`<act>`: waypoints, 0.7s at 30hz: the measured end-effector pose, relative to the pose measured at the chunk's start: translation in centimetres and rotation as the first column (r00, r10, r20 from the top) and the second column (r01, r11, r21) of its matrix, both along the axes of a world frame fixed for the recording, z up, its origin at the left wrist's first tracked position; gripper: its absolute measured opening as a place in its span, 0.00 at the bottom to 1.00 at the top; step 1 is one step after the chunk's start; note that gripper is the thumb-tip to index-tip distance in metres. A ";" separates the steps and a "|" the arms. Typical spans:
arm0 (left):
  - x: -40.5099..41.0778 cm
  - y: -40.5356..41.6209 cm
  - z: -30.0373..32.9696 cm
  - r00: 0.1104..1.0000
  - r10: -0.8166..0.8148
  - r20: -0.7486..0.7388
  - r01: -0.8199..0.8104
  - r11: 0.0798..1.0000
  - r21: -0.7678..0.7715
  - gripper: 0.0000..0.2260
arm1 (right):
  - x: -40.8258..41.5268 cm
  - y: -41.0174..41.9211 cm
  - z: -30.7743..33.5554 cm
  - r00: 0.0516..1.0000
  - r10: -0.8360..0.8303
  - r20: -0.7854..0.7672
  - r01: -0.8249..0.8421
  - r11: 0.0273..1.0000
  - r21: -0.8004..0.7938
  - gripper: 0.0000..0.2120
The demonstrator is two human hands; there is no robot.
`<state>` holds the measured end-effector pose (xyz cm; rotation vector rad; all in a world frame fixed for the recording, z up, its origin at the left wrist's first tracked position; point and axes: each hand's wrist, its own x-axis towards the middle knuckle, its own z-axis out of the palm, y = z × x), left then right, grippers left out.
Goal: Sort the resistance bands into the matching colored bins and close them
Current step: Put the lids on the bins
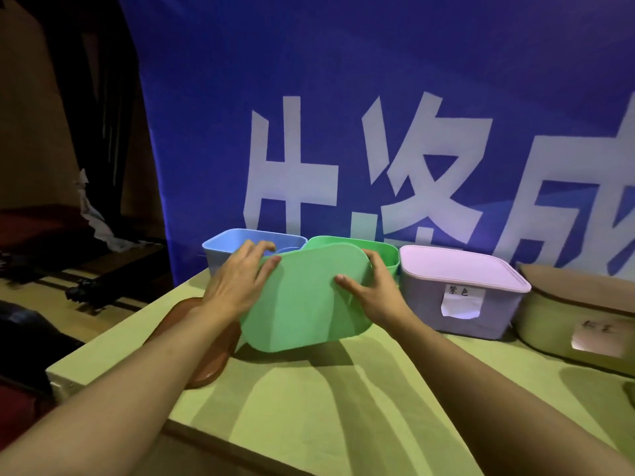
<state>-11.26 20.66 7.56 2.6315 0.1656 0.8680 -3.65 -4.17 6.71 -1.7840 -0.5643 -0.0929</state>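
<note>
Both hands, left hand (237, 283) and right hand (372, 297), grip one green lid (305, 297) with curled fingers, tilted before the open green bin (388, 250). Four bins stand on the worktop (309, 400).

The green lid (304, 297) looks like smooth matt plastic, as do the blue bin (220, 250) and purple bin (457, 304); its label (460, 300) is paper, at 3 o'clock of the lid; the banner (343, 97) is cloth
</note>
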 end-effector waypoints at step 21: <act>18.3 -4.9 2.3 0.999 -0.003 -0.041 -0.012 0.933 -0.360 0.25 | 16.3 -1.1 3.9 0.898 -0.433 0.077 0.431 0.829 -0.357 0.30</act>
